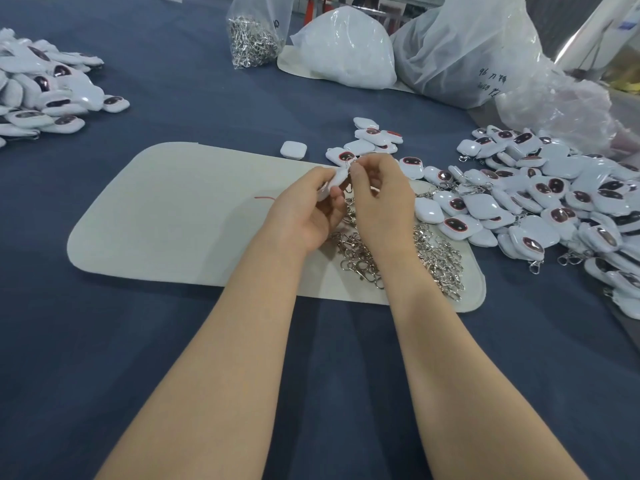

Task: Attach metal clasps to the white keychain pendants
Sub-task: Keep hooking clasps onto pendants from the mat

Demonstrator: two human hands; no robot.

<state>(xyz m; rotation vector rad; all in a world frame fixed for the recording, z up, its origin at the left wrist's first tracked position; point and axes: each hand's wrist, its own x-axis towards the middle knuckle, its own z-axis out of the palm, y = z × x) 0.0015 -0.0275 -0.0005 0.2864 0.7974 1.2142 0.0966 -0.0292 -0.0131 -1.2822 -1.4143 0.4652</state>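
A mat (166, 216) lies on the table (173, 341). Loose clasps (433, 251) sit on the right end of the mat. Both hands are above them, holding one pendant (334, 181). A big pile of pendants (554, 202) lies right of the mat. Another pile (45, 88) is far left. A bag of clasps (252, 36) stands behind, with plastic bags (467, 46) to its right.

Left hand (304, 209), right hand (377, 199) pinched together

Glossy white pendant heap (41, 88) cut by left picture edge; loose silver metal clasps (360, 251) partly hidden under wrists; clasp at fingertips too small to tell.
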